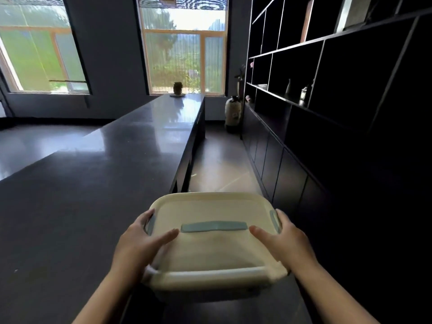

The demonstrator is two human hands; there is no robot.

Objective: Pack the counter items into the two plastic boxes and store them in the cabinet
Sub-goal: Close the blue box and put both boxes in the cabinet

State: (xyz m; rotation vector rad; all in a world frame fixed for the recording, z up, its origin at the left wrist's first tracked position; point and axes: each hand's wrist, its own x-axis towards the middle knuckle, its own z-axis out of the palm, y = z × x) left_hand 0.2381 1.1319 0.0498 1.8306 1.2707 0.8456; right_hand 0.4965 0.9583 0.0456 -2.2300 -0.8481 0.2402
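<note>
Box (211,244), cream plastic w/ lid on, blue-grey handle strip across the top, held up between both hands, off the worktop (93,183). Worktop lies to the left of the left hand (138,242) & runs away to a window. Left hand grips box's left side, thumb over lid, fingers round the blue side clip. Right hand (284,240) grips right side the same way. Dark cabinet (292,183) w/ shelves is right of right hand.
</note>
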